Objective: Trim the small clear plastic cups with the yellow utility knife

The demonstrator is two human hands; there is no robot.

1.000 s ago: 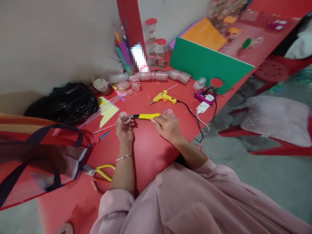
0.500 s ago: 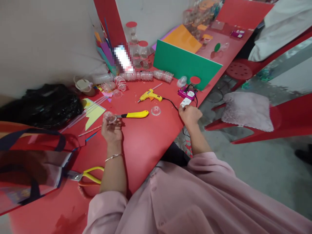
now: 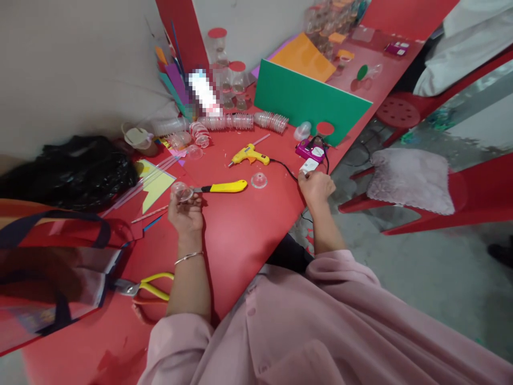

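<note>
A clear plastic dome lid (image 3: 183, 191) rests in the fingers of my left hand (image 3: 187, 214), palm up over the table. Just right of it lies a box cutter (image 3: 228, 186) with a yellow handle, its blade end near the lid. My right hand (image 3: 318, 190) is closed at the table's right edge, against the white end (image 3: 309, 166) of a purple power strip (image 3: 310, 150). What its fingers grip is hidden; the black cord (image 3: 285, 168) of the yellow glue gun (image 3: 250, 155) runs to them. A second clear dome lid (image 3: 259, 181) sits between the hands.
A green board (image 3: 308, 101) stands behind the power strip. Stacked clear cups (image 3: 236, 122) lie along the back. Yellow-handled snips (image 3: 154, 286) and a bag (image 3: 52, 283) are at left, near a black plastic bag (image 3: 76, 174). A red chair (image 3: 481, 187) stands right.
The view has shifted slightly. Both hands keep nearly the same places, the left with the dome lid, the right by the power strip.
</note>
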